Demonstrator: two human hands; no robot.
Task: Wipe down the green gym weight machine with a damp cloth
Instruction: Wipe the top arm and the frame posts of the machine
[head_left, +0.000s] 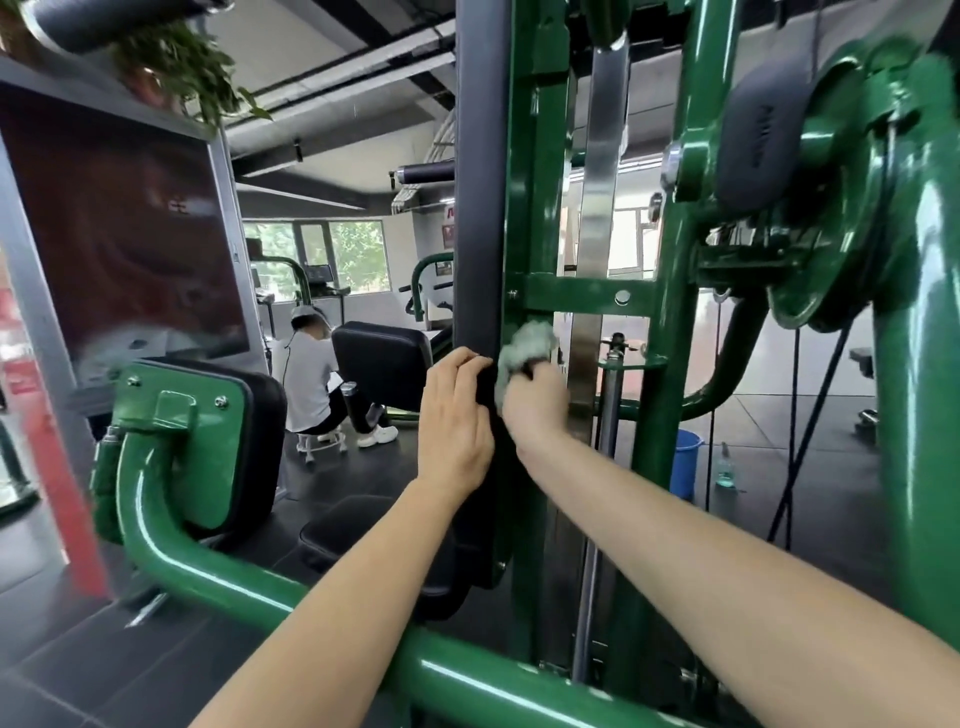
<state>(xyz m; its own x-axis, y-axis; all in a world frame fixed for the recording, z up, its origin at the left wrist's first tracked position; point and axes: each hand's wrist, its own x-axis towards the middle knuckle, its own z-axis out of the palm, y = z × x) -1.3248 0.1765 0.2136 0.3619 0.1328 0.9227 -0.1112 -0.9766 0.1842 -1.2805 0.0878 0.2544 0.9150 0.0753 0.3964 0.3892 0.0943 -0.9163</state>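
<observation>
Forearms reach in from the near edge over a green frame tube (467, 675) of the weight machine. Left hand (453, 415) has its fingers curled round the edge of the dark upright panel (479, 208); just right of it, right hand (535, 400) grips a bunched pale-green cloth (524, 348), pressed against the green upright post (535, 182) below the cross-brace (587, 300). Farther off, a blue bucket (684, 462) and a clear bottle (725, 467) stand on the dark floor at right, and at far left a seated person (311, 374) faces away on a stool.
</observation>
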